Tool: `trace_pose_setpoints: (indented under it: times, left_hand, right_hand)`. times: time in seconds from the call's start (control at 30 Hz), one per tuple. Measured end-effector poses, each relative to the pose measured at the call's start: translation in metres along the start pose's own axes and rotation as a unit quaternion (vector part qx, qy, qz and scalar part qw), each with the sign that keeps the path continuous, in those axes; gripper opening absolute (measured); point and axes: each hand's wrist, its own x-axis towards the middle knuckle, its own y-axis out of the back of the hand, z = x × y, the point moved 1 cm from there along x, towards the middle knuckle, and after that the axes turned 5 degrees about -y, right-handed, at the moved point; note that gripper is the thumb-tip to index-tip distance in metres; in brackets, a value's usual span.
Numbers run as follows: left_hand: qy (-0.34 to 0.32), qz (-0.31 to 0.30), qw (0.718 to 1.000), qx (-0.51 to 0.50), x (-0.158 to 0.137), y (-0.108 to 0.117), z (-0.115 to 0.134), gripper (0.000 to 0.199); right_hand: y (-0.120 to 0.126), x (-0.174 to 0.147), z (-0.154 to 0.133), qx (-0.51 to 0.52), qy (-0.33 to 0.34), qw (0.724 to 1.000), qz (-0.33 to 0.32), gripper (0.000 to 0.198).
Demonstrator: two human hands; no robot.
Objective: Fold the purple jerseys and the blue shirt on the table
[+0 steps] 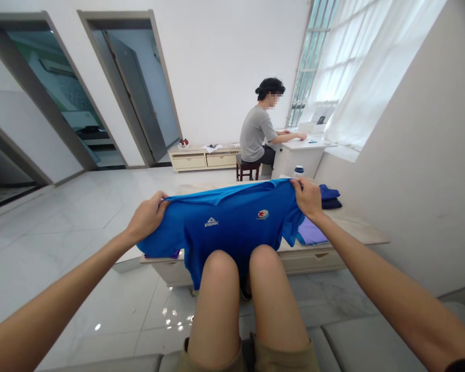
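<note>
A blue T-shirt (232, 232) with a white PEAK logo and a small round emblem is stretched out in the air before my knees. My left hand (149, 214) pinches its upper edge at one side. At the other side my right hand (307, 197) grips the same edge, near the shoulder. The shirt's front faces me, its sleeves hanging below the hands and its lower part dropping past the knees. Behind the shirt, much of the low table (356, 227) is hidden.
Folded dark blue clothes (329, 196) and a folded lavender garment (312, 232) lie on the table's right part. A bottle (298, 170) stands behind the shirt. Further off, a person (256, 132) sits on a stool at a white desk (298, 155). A low cabinet (189, 163) lines the wall.
</note>
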Motion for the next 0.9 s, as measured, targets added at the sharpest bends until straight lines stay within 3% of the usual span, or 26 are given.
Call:
trace_pose_setpoints:
  times: [0.1, 0.2, 0.3, 0.4, 0.63, 0.77, 0.9]
  left_hand:
    - [-0.009, -0.033, 0.996, 0.077, -0.019, -0.005, -0.011, 0.044]
    - [-0.003, -0.045, 0.995, 0.094, -0.045, -0.026, -0.027, 0.049]
    - [-0.004, -0.063, 0.993, 0.096, -0.065, -0.056, -0.042, 0.047]
    - [-0.007, -0.087, 0.991, 0.101, -0.067, -0.086, -0.052, 0.043]
    - [-0.023, -0.125, 0.978, 0.163, -0.001, -0.139, -0.072, 0.042]
    - [-0.025, -0.149, 0.971, 0.188, 0.045, -0.179, -0.097, 0.038]
    - [-0.016, -0.184, 0.961, 0.206, 0.087, -0.235, -0.125, 0.037]
  right_hand:
    - [0.017, -0.003, 0.010, -0.079, 0.074, 0.994, -0.018, 0.069]
    - [0.022, -0.032, 0.032, -0.106, 0.108, 0.988, -0.025, 0.062]
    - [0.013, -0.067, 0.058, -0.104, 0.115, 0.987, -0.039, 0.061]
    - [-0.008, -0.085, 0.075, -0.098, 0.097, 0.989, -0.063, 0.063]
    - [-0.084, -0.059, 0.086, -0.111, 0.082, 0.985, -0.103, 0.068]
    - [-0.147, -0.040, 0.102, -0.145, 0.081, 0.975, -0.145, 0.065]
    - [-0.223, -0.015, 0.112, -0.200, 0.070, 0.956, -0.202, 0.060]
